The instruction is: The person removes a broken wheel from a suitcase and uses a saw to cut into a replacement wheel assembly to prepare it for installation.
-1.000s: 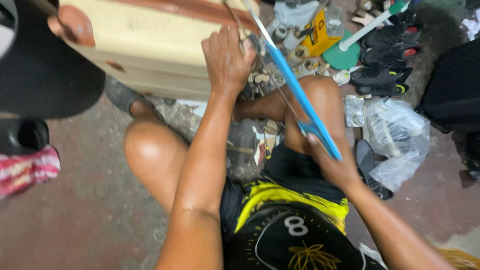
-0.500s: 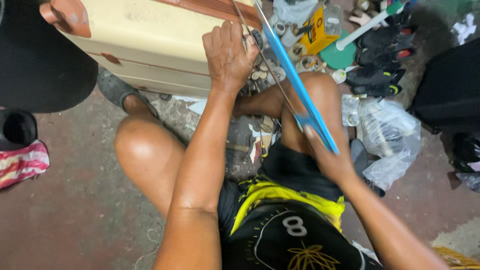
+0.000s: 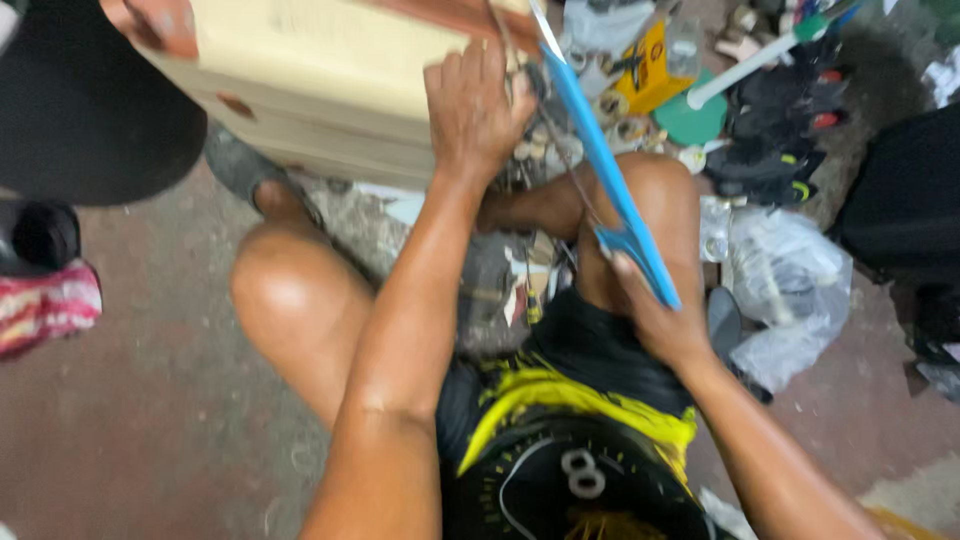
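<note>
I sit on the floor with my knees bent. My left hand [image 3: 472,108] rests on the right end of a cream-coloured box-like casing [image 3: 320,80] and grips its edge. A long blue tool [image 3: 600,165], shaped like a saw frame, is held in my right hand [image 3: 660,325] by its lower end. It slants up from my right thigh to the casing's edge beside my left hand. A thin wire or blade runs along its left side.
Another person's hand [image 3: 150,22] holds the casing's far left corner, above a black round object [image 3: 80,110]. Small parts, a yellow box [image 3: 655,65], dark sandals [image 3: 790,130] and clear plastic bags [image 3: 790,290] litter the floor to the right. A red striped cloth [image 3: 45,305] lies left.
The view has drifted slightly left and blurred. Both hands keep their grips; the blue tool stays slanted against the casing's edge.
</note>
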